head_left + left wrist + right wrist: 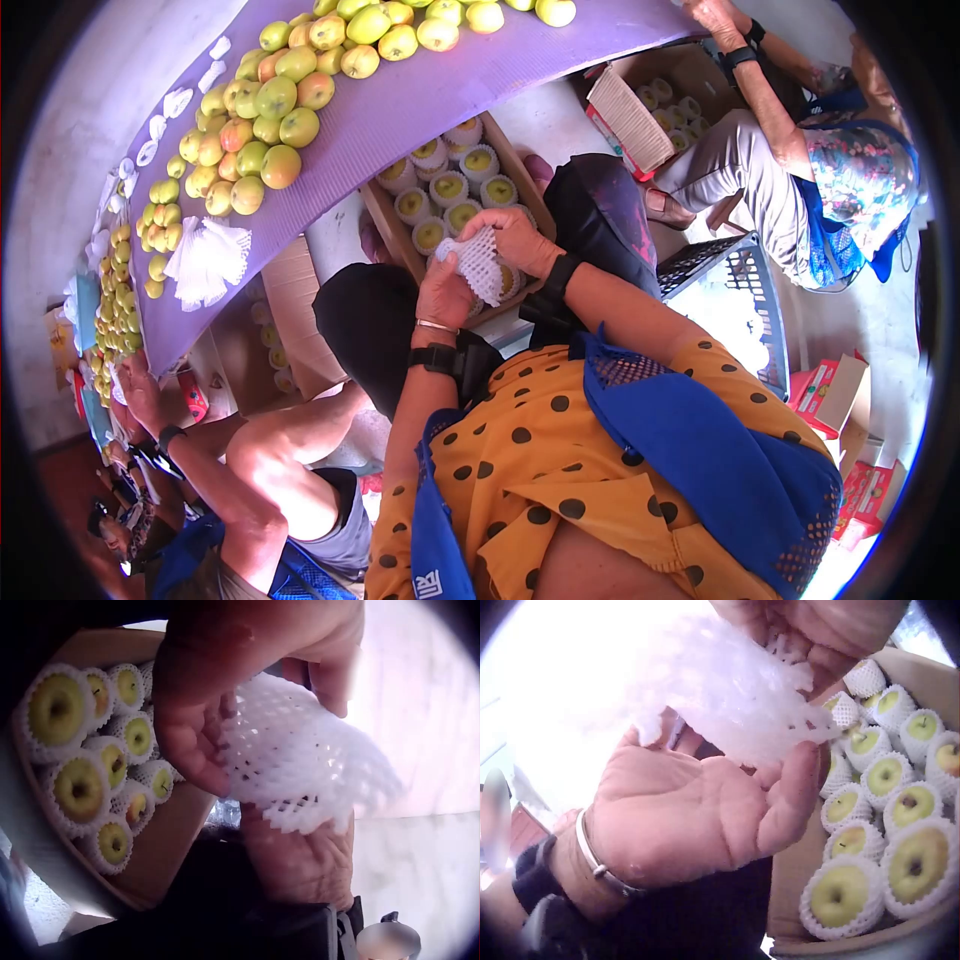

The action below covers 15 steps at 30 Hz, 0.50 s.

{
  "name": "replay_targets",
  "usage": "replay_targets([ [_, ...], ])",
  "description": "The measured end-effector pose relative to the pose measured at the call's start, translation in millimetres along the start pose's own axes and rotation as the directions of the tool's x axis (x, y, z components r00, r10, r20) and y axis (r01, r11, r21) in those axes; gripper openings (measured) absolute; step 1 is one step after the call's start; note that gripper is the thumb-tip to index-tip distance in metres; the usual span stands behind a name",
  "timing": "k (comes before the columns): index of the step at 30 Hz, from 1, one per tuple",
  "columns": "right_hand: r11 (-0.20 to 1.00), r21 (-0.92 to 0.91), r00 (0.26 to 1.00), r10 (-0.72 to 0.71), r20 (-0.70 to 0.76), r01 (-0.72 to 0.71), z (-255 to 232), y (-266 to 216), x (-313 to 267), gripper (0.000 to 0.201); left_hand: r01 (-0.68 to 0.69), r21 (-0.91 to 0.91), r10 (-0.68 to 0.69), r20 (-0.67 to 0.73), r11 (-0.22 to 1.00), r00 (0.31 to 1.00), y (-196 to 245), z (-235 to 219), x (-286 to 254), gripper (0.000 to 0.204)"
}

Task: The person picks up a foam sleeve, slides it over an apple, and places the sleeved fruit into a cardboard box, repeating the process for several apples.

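Note:
Both hands hold a white foam net sleeve point(478, 264) in front of the body, beside an open cardboard box. My left hand point(446, 294), with a pale bracelet at the wrist, grips the sleeve from below and the left. On the upper right, the fingers of my right hand point(520, 242) pinch its edge. The net point(300, 761) looks thin and spread out in the left wrist view, and no fruit shows inside it. Green-yellow apples point(886, 775), each in its own foam net, stand in rows in the cardboard box point(400, 215).
Loose apples point(275, 98) are heaped on a purple ridged surface point(430, 100), with a pile of foam nets point(208, 262) at its edge. Other people sit left and right near more apple boxes point(628, 125). A dark plastic crate point(772, 310) with white contents stands at the right.

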State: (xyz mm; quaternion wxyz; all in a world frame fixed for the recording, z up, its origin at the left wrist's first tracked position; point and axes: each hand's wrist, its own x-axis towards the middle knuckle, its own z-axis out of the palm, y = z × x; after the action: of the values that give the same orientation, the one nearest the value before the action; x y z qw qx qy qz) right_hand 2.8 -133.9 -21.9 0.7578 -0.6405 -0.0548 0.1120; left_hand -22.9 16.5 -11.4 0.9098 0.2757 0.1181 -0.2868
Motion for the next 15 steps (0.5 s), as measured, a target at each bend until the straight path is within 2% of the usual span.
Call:
replay_targets([
  [2, 0.99, 0.053, 0.991, 0.131, -0.033, -0.13, -1.9, -10.3, -0.9, 0.015, -0.016, 0.081, 0.014, 0.021, 0.997, 1.0, 2.7, 0.8, -2.4, 0.043],
  [6, 0.993, 0.046, 0.993, 0.108, -0.047, -0.106, -3.5, -12.0, -1.7, 0.015, -0.045, 0.153, 0.055, -0.062, 0.987, 0.997, 5.1, -1.9, -5.1, 0.038],
  [9, 0.991, -0.059, 0.986, 0.109, -0.125, -0.117, -5.4, -4.9, 0.4, 0.013, -0.06, 0.073, 0.068, -0.115, 0.996, 0.991, 4.8, -4.1, -2.3, 0.032],
  [11, 0.983, 0.019, 0.969, 0.183, -0.164, -0.182, -8.6, -0.8, 1.0, 0.012, -0.228, 0.271, 0.276, -0.154, 0.935, 0.949, -1.4, -14.7, 5.4, 0.027],
  [12, 0.983, 0.019, 0.969, 0.183, -0.165, -0.182, -10.9, -3.0, 0.9, 0.012, -0.228, 0.271, 0.276, -0.153, 0.935, 0.949, -2.4, -19.5, 9.5, 0.027],
  [14, 0.988, 0.065, 0.972, 0.149, -0.182, -0.139, -14.6, -7.8, -0.1, 0.019, -0.312, 0.524, 0.497, -0.259, 0.793, 0.828, -2.5, -30.4, 15.2, 0.023],
  [15, 0.988, 0.066, 0.972, 0.151, -0.18, -0.141, -11.8, -15.0, -0.7, 0.019, -0.311, 0.524, 0.497, -0.262, 0.793, 0.828, -2.3, -38.9, 16.5, 0.023],
])
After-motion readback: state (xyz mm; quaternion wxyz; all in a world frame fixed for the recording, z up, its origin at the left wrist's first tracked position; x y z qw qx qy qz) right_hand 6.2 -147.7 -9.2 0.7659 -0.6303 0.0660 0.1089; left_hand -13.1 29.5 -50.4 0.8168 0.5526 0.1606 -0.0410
